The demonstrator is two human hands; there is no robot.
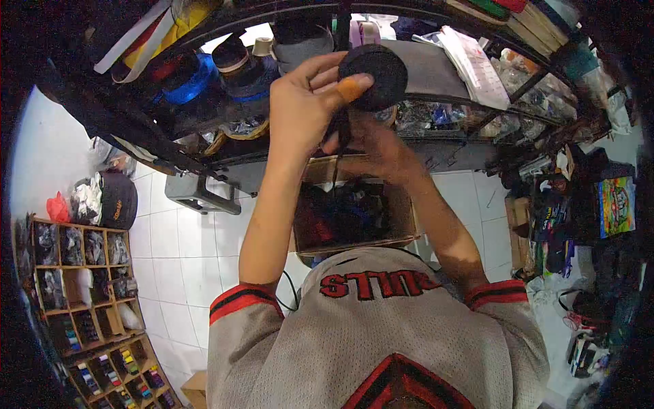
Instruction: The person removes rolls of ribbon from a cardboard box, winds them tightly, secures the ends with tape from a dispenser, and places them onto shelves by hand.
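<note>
A round black roll (381, 71) of what looks like strap or ribbon is gripped in my left hand (310, 102), the thumb pressed on its face. Something orange wraps that thumb. From the roll a dark strip (338, 146) hangs down. Close below the roll is my right hand (381, 150), blurred by motion; its fingers lie beside the strip, and whether they hold it is unclear. Under both hands stands an open cardboard box (355, 244) with dark items inside.
A dark metal shelf (272, 151) with rolls and bagged goods spans the front. A grey stool (197, 194) stands at the left on the tiled floor. Wooden cubbies (82, 313) fill the lower left. Packages and assorted goods (616, 204) are at the right.
</note>
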